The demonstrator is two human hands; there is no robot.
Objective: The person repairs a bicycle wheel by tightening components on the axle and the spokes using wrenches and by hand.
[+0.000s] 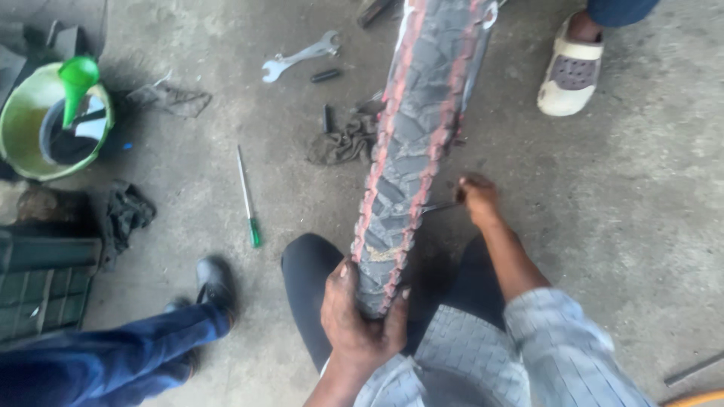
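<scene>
Head view, looking down at a concrete floor. Item: tyre [422, 128], knobbly tread with reddish dust along both shoulders, standing on edge between the person's knees. Its long axis runs from near centre, at the lap, up and away to the far edge, leaning slightly right at the top.

Left hand [358, 320]: nearer of the two, wrapped around the near end of the tread from below, fingers and thumb closed firmly on the rubber. Right hand [479, 197]: farther out, just right of the tyre at mid-length, fingers curled shut on a thin dark metal tool [441, 206] whose tip points at the tyre's sidewall; exact contact cannot be told.

Surroundings: spanner [302, 55] lying on the far floor, left of the tyre; green-handled screwdriver [247, 197] near left of it; dark rag [343, 143] touching the tyre's left side; green bucket [19, 128] with a green funnel [77, 79] at far left. Another person's blue-trousered leg [105, 354] at near left; a sandalled foot [572, 68] at far right.
</scene>
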